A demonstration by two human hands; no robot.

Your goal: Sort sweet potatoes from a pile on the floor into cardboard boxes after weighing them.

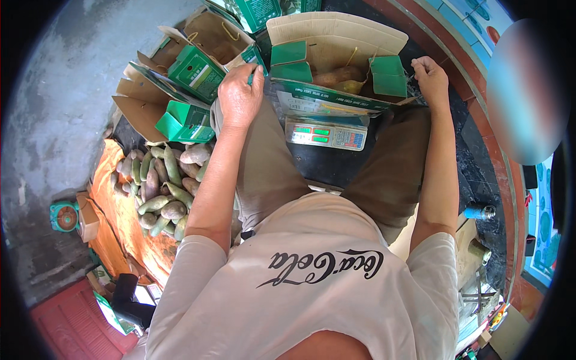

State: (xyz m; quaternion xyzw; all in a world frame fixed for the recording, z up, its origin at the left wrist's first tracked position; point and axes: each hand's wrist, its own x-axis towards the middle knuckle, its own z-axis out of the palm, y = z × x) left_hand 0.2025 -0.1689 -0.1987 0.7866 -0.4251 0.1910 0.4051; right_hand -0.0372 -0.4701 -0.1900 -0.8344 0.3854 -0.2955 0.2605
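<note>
I'm looking straight down between two bent knees, and the green printed carton (327, 99) sits right there, just beyond the scale (327, 135) readout. It looks to be resting on the weighing platform, though its base is hidden from me; that placing seems to leave the lit display facing the seated person.

Right hand (431, 80) now: fingers curled in, at the carton's right end, beside the raised cardboard lid. I can't tell whether it pinches the edge or just hangs near it. Left hand (240, 96): closed loosely, thumb up, over on the carton's other side. Something greenish shows at the fingers, but I can't say whether it's held or simply a flap behind.

Inside the carton I see a brown tuber (336, 77) and a yellowish one (350, 87) alongside, a cord handle above them. The end flaps stand up, apparently leaving the mouth open.

Over to the left, more open cartons (141, 114) crowd together; the far one (193, 27) has something brown inside, too shadowed to name. Nearer, a heap of green and brownish vegetables (165, 186) lies on an orange sheet (114, 219), within the left arm's reach, I'd judge.
</note>
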